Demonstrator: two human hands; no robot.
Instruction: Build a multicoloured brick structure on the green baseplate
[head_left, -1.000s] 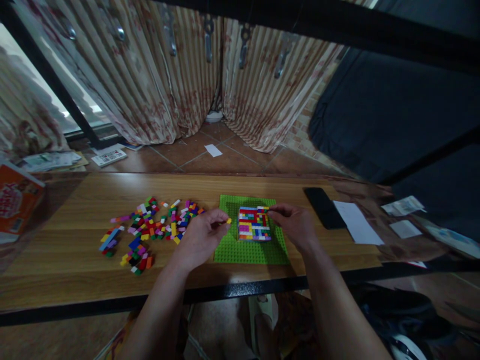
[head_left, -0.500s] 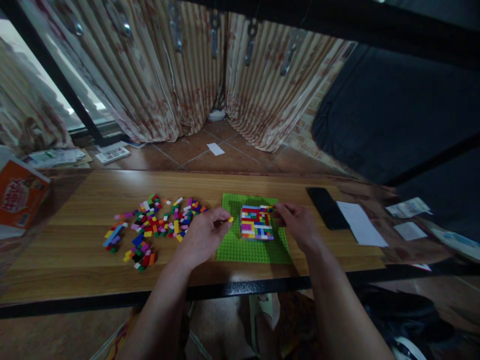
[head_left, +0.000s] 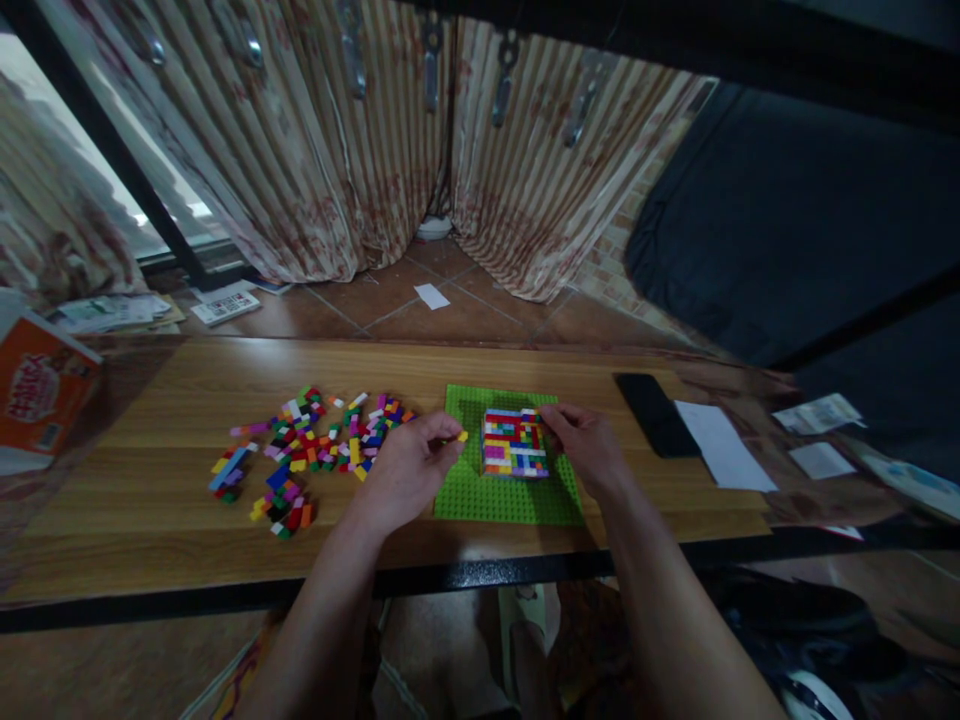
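Note:
My left hand [head_left: 411, 468] is closed in a pinch on a small yellow toy brick [head_left: 463, 436], held over the left part of a green studded baseplate [head_left: 465, 505]. On that plate stands a low rectangular block of multicoloured toy bricks [head_left: 514, 445], its top a patchwork of red, white, yellow, blue and pink. My right hand [head_left: 589, 440] has its fingertips together at the block's far right corner. Whatever those fingers hold, if anything, is hidden. Many loose bricks [head_left: 300, 440] lie scattered left of my left hand.
A black phone-like slab [head_left: 656, 415] and a white paper sheet [head_left: 724, 445] lie on the wooden table [head_left: 150, 500] to the right. An orange and white box [head_left: 45, 390] stands at the far left. Curtains [head_left: 390, 150] hang beyond the table.
My right hand has shifted slightly left, its fingertips now closer against the block's far right corner. My left hand stays nearly still with the yellow brick.

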